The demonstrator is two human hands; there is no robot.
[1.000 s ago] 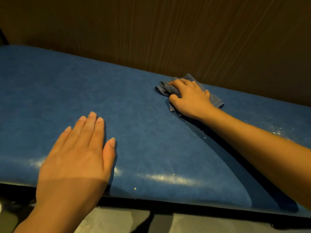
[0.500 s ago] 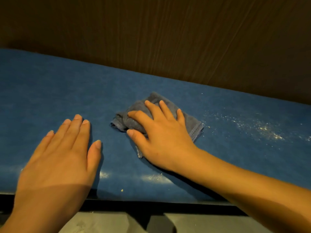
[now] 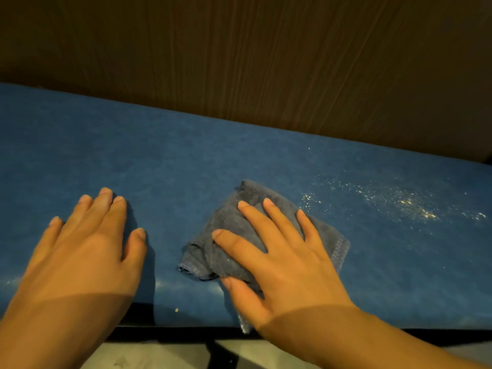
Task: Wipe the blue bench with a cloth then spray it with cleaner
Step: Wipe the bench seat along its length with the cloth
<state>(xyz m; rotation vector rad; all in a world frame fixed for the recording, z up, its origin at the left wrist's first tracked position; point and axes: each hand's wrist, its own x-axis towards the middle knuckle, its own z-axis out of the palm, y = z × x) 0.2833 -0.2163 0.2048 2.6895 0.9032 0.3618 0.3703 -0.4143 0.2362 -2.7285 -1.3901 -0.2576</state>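
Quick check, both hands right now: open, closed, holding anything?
Left hand: open, flat on the blue bench, holding nothing.
Right hand: open, fingers spread, pressing the cloth down, not gripping it.

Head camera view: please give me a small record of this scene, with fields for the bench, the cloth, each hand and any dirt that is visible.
surface: long blue padded bench, set against a dark brown wood-grain wall
cloth: crumpled grey-blue woven cloth, lying on the bench near its front edge
right hand: right hand flat on the cloth, fingers spread
left hand: left hand flat on the bare bench, left of the cloth, holding nothing
dirt: pale scattered specks on the bench, right of the cloth
spray bottle: none in view
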